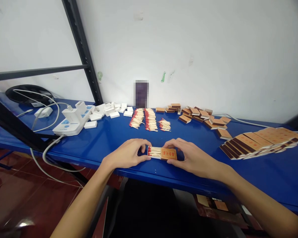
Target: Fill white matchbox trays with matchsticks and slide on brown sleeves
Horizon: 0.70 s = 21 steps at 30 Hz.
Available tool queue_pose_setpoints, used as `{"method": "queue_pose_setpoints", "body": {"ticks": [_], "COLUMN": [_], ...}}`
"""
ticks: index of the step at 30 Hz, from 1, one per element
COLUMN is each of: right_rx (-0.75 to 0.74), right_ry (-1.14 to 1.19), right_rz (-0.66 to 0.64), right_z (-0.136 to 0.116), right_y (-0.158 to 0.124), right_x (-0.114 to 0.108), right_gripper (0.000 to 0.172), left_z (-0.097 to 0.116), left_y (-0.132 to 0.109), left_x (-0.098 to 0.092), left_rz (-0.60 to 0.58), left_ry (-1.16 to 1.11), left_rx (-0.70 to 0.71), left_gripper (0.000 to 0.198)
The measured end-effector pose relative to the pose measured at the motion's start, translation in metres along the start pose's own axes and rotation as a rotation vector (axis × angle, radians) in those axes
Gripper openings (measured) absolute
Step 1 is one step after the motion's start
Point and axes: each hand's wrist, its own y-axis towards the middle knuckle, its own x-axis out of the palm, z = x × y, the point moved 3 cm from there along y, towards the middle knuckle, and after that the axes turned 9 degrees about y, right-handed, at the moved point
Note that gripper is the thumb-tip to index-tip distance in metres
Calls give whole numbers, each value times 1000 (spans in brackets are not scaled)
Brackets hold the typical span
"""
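Near the front edge of the blue table, my left hand pinches the left end of a white matchbox tray filled with red-tipped matches. My right hand grips the orange-brown matchbox sleeve, thumb on the near side and fingers on the far side. The tray sits partly inside the sleeve, its left part sticking out with the match heads showing. Beyond my hands lie two long piles of loose matches and a smaller pile.
White matchbox trays lie heaped at the back left beside a power strip with cables. Several matchboxes are scattered at the back right. Flat rows of sleeves spread on the right. A black shelf post rises at the left.
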Motion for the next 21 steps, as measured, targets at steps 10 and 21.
{"method": "queue_pose_setpoints", "body": {"ticks": [10, 21], "right_rx": [-30, -67], "right_ry": [43, 103], "right_rz": [21, 41], "right_z": [1, -1], "right_y": [-3, -4], "right_x": [6, 7], "right_gripper": [30, 30], "left_z": [9, 11], "left_y": [5, 8], "left_x": [3, 10], "left_rz": [42, 56], "left_ry": [-35, -117], "left_rx": [-101, -128], "left_gripper": [39, 32]}}
